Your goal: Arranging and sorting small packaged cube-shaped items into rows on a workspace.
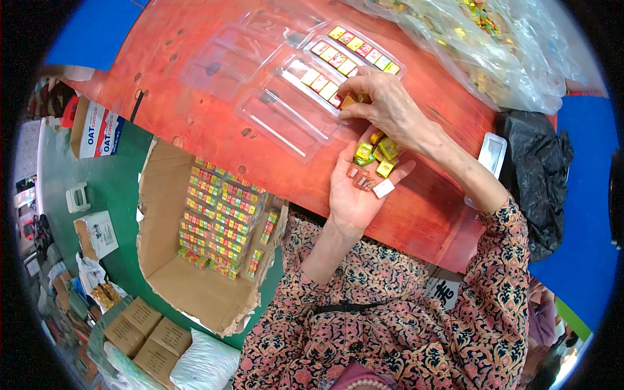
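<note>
Floral sleeves (pixel 416 312) reach up to the red bench (pixel 195 58). Left of them, below the bench, an open cardboard box (pixel 195 260) holds packed rows. On the bench lies a clear blister tray (pixel 305 84). Beside the tray, the left hand (pixel 357 188) is spread palm-up, cupping small coloured cubes (pixel 377 156). The right hand (pixel 387 104) pinches one cube (pixel 349 102) at the tray's edge.

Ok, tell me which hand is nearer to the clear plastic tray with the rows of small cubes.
Right. The right hand reaches over the edge of the clear plastic tray, fingertips pinching a cube at its rows. The left hand lies palm up below the tray, off it, cupping loose cubes.
</note>
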The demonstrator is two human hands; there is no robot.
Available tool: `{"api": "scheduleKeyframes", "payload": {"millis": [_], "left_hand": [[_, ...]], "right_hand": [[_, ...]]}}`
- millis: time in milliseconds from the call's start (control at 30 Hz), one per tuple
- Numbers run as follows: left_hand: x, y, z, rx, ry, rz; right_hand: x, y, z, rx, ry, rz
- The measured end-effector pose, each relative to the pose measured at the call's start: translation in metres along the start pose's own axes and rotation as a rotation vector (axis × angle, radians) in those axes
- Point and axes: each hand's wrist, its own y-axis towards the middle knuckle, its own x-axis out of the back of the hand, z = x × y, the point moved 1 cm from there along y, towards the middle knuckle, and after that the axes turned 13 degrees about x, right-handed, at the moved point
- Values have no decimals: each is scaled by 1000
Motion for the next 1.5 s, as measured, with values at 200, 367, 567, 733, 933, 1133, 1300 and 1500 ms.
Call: {"api": "scheduleKeyframes", "payload": {"millis": [200, 367, 567, 733, 933, 1133, 1300, 1500], "left_hand": [[0, -2, -2, -1, 37, 30], [-2, -2, -2, 6, 54, 27], [2, 0, -1, -3, 19, 14], [-2, 1, -2, 13, 108, 86], [-5, 0, -1, 20, 53, 52], [-1, 0, -2, 25, 13, 49], [1, 2, -1, 23, 31, 59], [-3, -1, -3, 26, 65, 67]], "right_hand": [[7, 0, 6, -149, 20, -21], [11, -3, 1, -112, -58, 53], [7, -6, 0, 3, -144, 99], [19, 2, -1, -186, 176, 92], [28, 18, -7, -279, 683, 97], [25, 29, -15, -336, 707, 55], [14, 59, -19, -95, 354, -37], [-2, 81, -19, 106, 202, -49]]}}
